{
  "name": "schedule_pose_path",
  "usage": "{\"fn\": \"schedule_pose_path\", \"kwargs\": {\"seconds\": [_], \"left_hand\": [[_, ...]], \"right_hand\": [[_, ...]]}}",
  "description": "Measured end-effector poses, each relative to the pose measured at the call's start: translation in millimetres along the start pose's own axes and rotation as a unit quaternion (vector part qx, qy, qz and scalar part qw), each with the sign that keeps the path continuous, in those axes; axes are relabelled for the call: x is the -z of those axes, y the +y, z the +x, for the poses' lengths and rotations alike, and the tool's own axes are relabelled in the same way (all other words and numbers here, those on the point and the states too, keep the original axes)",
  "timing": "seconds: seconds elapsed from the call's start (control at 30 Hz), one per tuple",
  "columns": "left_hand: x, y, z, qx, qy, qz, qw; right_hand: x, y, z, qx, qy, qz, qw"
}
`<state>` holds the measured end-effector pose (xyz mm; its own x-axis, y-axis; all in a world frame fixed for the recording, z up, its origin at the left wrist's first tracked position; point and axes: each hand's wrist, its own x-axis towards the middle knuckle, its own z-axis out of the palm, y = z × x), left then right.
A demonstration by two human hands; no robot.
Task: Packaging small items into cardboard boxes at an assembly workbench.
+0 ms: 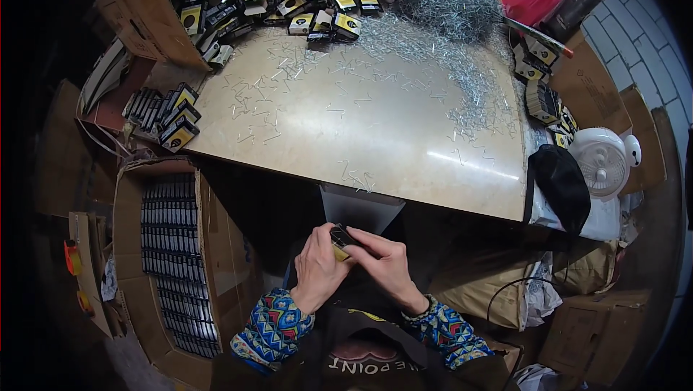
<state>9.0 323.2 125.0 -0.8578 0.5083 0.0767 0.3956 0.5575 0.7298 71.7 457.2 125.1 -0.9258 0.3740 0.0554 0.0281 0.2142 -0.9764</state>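
A small black and yellow cardboard box [340,238] is held between my two hands, just off the table's near edge. My left hand [319,265] wraps around its left side. The thumb and fingers of my right hand [384,260] press at its right side and upper end. Fingers cover most of the box, so whether its flap is folded in cannot be told. On the table [361,131] beyond my hands lie scattered thin, bent metal pins [357,177], some close to the near edge.
A heap of metal pins [451,19] stands at the back right, beside many small boxes [303,1]. More boxes stand stacked at the left [170,113]. A carton [209,247] below left holds packed rows. A white fan [600,161] and black cloth [561,185] are right.
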Motion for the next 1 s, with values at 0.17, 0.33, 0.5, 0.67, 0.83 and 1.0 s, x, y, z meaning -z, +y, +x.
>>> {"fn": "schedule_pose_path", "kwargs": {"seconds": [0.17,0.33,0.5,0.67,0.83,1.0], "left_hand": [[2,9,0,-0.035,0.0,0.014,0.999],[4,3,2,-0.023,0.004,0.023,0.999],[3,4,3,0.002,0.007,0.013,1.0],[1,3,0,0.0,-0.019,0.02,1.0],[2,3,5,-0.036,0.001,0.022,0.999],[3,-9,8,-0.019,-0.003,0.002,1.0]], "right_hand": [[-16,-4,0,-0.022,0.103,-0.039,0.994],[-6,-11,5,-0.116,0.06,0.099,0.986],[6,5,-1,-0.078,-0.054,0.127,0.987],[2,9,-1,-0.116,-0.013,0.135,0.984],[-5,9,3,-0.147,0.022,0.2,0.968],[-17,-7,7,0.139,0.051,-0.095,0.984]]}}
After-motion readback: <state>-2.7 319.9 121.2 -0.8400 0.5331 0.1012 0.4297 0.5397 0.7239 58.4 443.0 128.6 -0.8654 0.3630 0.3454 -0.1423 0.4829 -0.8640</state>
